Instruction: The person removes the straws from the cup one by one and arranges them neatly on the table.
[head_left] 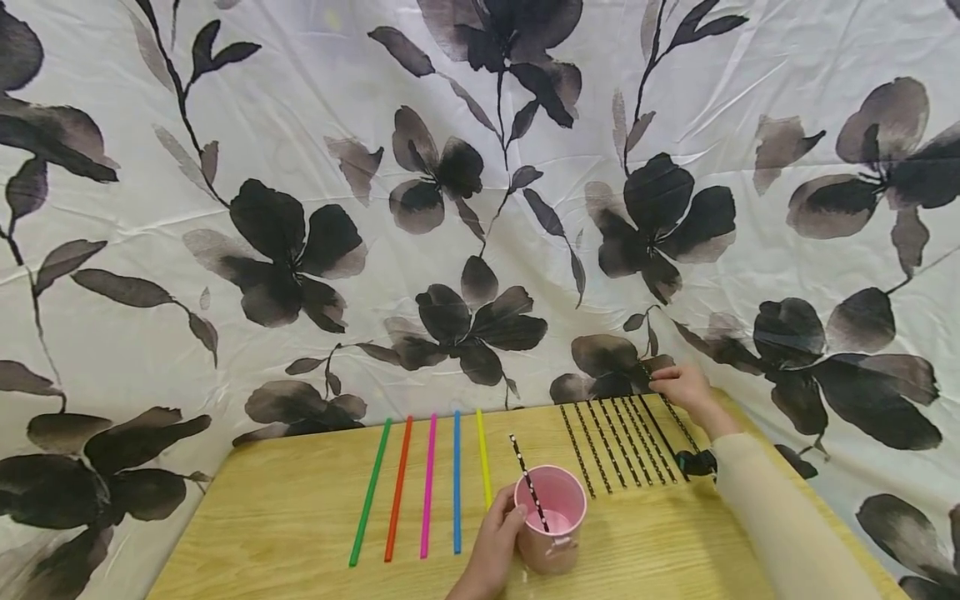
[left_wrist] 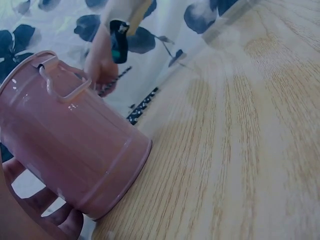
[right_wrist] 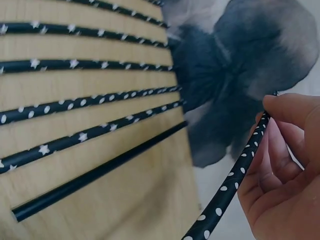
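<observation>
My left hand holds a pink bucket from its left side, fingers curved round the wall. One black straw with white dots leans inside that bucket. Over at the far right of the table, my right hand pinches another black straw with white dots near one end, between thumb and fingers. The held straw slants beyond the table's edge in the right wrist view. Beside it lies a plain black straw, then several patterned ones, including a star-patterned straw.
Left of the bucket, spaced apart, lie a green straw, a red straw, a pink straw, a blue straw and a yellow straw. Behind the wooden table hangs a floral cloth.
</observation>
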